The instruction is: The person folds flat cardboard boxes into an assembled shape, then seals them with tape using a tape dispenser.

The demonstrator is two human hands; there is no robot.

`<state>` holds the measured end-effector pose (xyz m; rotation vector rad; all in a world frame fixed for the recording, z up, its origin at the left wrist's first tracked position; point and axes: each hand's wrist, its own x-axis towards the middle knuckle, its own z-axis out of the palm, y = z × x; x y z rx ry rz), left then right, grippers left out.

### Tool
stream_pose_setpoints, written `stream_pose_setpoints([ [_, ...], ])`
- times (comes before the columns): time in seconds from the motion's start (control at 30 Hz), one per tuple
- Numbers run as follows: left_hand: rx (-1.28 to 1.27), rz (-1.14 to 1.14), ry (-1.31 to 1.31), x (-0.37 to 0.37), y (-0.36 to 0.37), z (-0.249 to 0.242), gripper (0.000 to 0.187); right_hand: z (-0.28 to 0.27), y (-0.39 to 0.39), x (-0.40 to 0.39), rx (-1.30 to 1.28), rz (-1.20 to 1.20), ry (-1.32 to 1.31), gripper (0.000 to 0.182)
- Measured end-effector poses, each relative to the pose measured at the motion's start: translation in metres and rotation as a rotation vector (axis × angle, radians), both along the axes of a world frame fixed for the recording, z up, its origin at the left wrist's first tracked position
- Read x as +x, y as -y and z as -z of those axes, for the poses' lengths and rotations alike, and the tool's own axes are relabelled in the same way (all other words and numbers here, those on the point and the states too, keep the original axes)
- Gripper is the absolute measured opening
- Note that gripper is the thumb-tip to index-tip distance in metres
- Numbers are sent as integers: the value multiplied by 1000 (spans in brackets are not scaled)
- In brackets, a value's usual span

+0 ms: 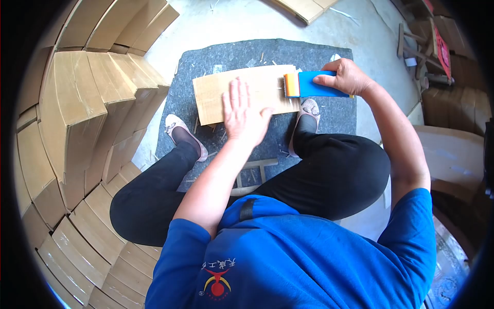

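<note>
A tan cardboard piece (211, 100) lies across the dark mat between my feet, tilted slightly. My left hand (244, 113) rests flat on its middle, fingers stretched out and thumb apart. Gripped in my right hand (345, 77) is what looks like a tape dispenser (314, 87), with a blue body and an orange end. That orange end sits over the right edge of the cardboard. My right thumb lies along the blue body, and the other fingers are partly hidden behind it.
Stacked cardboard boxes (77, 103) rise close on the left. Small scraps lie about the dark mat (200, 62). A low stool frame (252, 175) shows between my legs. More flat cardboard (303, 7) lies at the far top, and a wooden rack (417, 46) stands at upper right.
</note>
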<state>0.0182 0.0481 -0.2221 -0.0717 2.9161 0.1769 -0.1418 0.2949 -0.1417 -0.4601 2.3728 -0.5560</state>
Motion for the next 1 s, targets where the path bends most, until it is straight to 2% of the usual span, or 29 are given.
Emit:
stream_pose_setpoints([
  [0.07,184,126,-92,5,-28,0,98,2,-2,-1,-4,4,1,54],
  [0.13,223,111,-89,3,-35,0,96,9,-6,0,-11,0,-28,54],
  [0.37,210,116,-150,2,-11,0,96,16,-31,4,-92,19,13,58],
  [0.4,214,123,-149,3,-12,0,96,11,-40,-3,-69,7,102,59],
  [0.53,169,130,-112,1,-15,-2,96,22,-75,-2,-23,67,41,60],
  [0.67,171,136,-114,-4,-23,-10,98,37,-69,0,-45,41,1,56],
  [0.73,145,41,-75,-11,-36,-21,101,42,-63,2,-51,46,26,55],
  [0.9,209,168,-88,-56,-69,-23,101,37,-59,2,-19,18,31,57],
  [1.0,139,267,-63,-68,-68,-15,91,33,-66,1,-57,38,7,60],
])
